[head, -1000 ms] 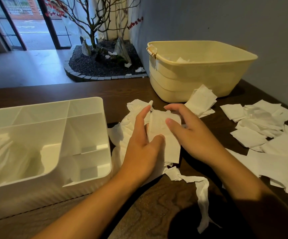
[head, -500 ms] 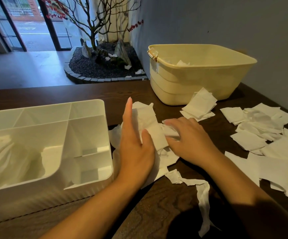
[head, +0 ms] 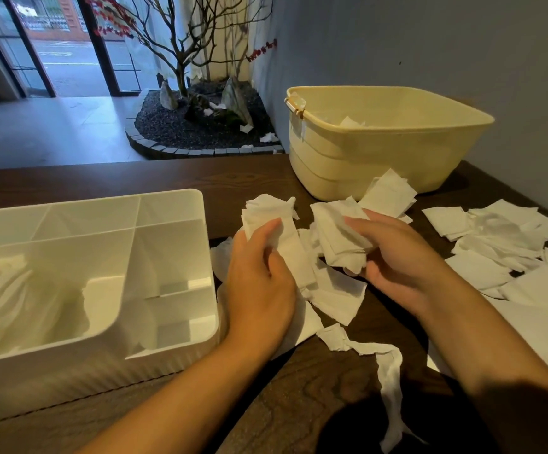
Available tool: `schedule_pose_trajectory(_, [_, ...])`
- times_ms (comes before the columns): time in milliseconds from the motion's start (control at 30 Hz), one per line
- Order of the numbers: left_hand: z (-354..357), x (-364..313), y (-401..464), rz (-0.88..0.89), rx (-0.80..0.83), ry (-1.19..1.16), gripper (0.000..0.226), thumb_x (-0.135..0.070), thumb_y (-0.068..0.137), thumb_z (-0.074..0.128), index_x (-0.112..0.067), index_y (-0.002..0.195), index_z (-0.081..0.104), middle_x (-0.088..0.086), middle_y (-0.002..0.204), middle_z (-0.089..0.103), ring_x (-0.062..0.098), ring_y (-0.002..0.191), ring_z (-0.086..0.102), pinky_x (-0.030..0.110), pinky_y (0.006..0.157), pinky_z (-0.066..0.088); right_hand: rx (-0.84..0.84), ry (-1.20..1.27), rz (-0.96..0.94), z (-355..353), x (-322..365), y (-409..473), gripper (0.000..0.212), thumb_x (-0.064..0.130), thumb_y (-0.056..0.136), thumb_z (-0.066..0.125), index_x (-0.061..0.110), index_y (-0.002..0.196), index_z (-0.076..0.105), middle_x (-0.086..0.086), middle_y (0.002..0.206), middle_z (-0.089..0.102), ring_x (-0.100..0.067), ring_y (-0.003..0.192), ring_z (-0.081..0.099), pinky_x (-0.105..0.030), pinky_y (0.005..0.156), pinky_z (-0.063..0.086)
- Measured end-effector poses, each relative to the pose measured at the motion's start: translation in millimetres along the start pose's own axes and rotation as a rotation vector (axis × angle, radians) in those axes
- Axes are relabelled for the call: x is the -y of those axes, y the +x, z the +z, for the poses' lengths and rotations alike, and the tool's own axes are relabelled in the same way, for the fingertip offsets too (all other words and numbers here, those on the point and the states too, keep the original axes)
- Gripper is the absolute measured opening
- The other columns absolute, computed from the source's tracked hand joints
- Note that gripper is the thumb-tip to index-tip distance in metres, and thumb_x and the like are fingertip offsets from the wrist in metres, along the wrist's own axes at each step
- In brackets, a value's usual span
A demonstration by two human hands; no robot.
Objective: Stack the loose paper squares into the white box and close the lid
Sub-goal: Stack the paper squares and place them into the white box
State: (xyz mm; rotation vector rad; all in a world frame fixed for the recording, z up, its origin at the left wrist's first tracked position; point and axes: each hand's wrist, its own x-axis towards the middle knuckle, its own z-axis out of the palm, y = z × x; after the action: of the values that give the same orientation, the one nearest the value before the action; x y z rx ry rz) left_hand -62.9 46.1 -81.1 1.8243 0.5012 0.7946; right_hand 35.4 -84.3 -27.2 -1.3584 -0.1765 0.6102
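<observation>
An open white box with inner dividers stands at the left of the dark table, some white paper lying in its large left compartment. Just right of it lies a heap of white paper squares. My left hand grips a bundle of squares at the heap's left side. My right hand holds a second, crumpled bunch of squares lifted a little above the heap. More loose squares are spread over the right of the table.
A cream plastic tub holding a few paper scraps stands at the back right, against the grey wall, with squares leaning on its front. A torn paper strip trails toward the near edge. Beyond the table is a floor planter with a bare tree.
Both hands went from pressing flat on the heap to curling round paper. The right hand has lifted a bunch up; the left hand has gathered a bundle at the left.
</observation>
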Motion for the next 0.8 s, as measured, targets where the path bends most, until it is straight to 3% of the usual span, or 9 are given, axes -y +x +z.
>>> schedule_pose_trajectory(67, [-0.4,-1.0,-0.4,-0.02,0.022,-0.037,0.036,-0.01,0.102,0.048,-0.03,0.128,0.061,-0.017,0.117,0.054,-0.011,0.108,0.051,-0.003,0.084,0.035,0.081,0.072,0.002,0.1,-0.6,-0.3,0.024,0.008,0.096,0.056,0.015,0.113,0.07,-0.01,0.107,0.075,-0.025,0.105,0.071,-0.042,0.091,0.057])
schedule_pose_trajectory(167, [-1.5,-4.7,-1.7,-0.038,0.065,-0.1,0.026,-0.021,0.104,0.049,-0.029,0.121,0.067,-0.019,0.115,0.06,-0.008,0.109,0.054,0.004,0.085,0.038,0.177,0.088,-0.012,0.8,1.7,-2.7,0.046,-0.01,0.091,0.049,0.015,0.127,0.064,-0.011,0.115,0.073,-0.027,0.106,0.071,-0.041,0.084,0.06])
schedule_pose_trajectory(333, [-0.8,-7.9,-3.1,-0.061,0.107,-0.159,0.037,-0.055,0.091,0.046,-0.03,0.106,0.068,-0.016,0.107,0.064,-0.002,0.103,0.057,0.013,0.082,0.044,0.269,-0.042,-0.007,5.7,-1.7,-7.8,0.054,-0.023,0.087,0.045,0.019,0.116,0.064,-0.006,0.107,0.075,-0.025,0.099,0.073,-0.039,0.078,0.062])
schedule_pose_trajectory(433, [-0.4,-7.1,-3.2,-0.069,0.103,-0.115,0.024,-0.045,0.095,0.06,-0.03,0.113,0.061,-0.016,0.116,0.062,-0.002,0.108,0.057,0.019,0.089,0.049,0.226,-0.128,-0.027,7.4,-5.2,-5.2,0.044,-0.01,0.092,0.053,0.02,0.123,0.06,-0.012,0.109,0.074,-0.026,0.09,0.074,-0.036,0.074,0.063])
schedule_pose_trajectory(500, [0.5,-7.1,-3.8,-0.057,0.109,-0.08,0.022,-0.033,0.093,0.066,-0.032,0.114,0.058,-0.016,0.116,0.06,-0.006,0.108,0.055,0.013,0.089,0.048,0.2,-0.175,-0.046,8.4,-5.9,-5.1,0.038,-0.005,0.094,0.055,0.022,0.119,0.06,-0.017,0.101,0.075,-0.026,0.073,0.071,-0.031,0.063,0.062])
schedule_pose_trajectory(567, [0.8,-8.4,-4.5,-0.028,0.116,-0.044,0.031,-0.028,0.089,0.07,-0.039,0.111,0.052,-0.02,0.113,0.056,-0.011,0.11,0.05,0.006,0.087,0.044,0.174,-0.253,-0.096,7.5,-6.0,-5.0,0.04,-0.005,0.094,0.054,0.025,0.12,0.06,-0.014,0.098,0.076,-0.027,0.067,0.068,-0.03,0.058,0.059])
schedule_pose_trajectory(633, [1.3,-9.3,-5.2,0.009,0.126,-0.019,0.041,-0.027,0.085,0.073,-0.041,0.114,0.048,-0.023,0.114,0.052,-0.012,0.113,0.046,0.003,0.088,0.041,0.155,-0.297,-0.14,6.1,-5.9,-4.2,0.049,-0.007,0.094,0.053,0.033,0.122,0.059,-0.007,0.102,0.076,-0.027,0.069,0.07,-0.034,0.063,0.059])
schedule_pose_trajectory(700, [1.6,-8.7,-5.7,0.032,0.121,0.004,0.048,-0.027,0.085,0.074,-0.037,0.124,0.048,-0.021,0.119,0.05,-0.013,0.116,0.041,-0.002,0.087,0.036,0.142,-0.302,-0.159,5.2,-5.3,-3.3,0.054,-0.006,0.094,0.055,0.042,0.12,0.056,-0.001,0.1,0.076,-0.025,0.068,0.07,-0.035,0.065,0.061])
schedule_pose_trajectory(800, [2.0,-4.3,-5.1,0.042,0.103,0.024,0.055,-0.023,0.087,0.073,-0.033,0.135,0.048,-0.016,0.124,0.049,-0.008,0.113,0.045,-0.004,0.084,0.033,0.117,-0.304,-0.154,5.4,-4.6,-2.9,0.057,-0.003,0.094,0.058,0.041,0.13,0.052,-0.001,0.095,0.077,-0.023,0.064,0.069,-0.034,0.063,0.059])
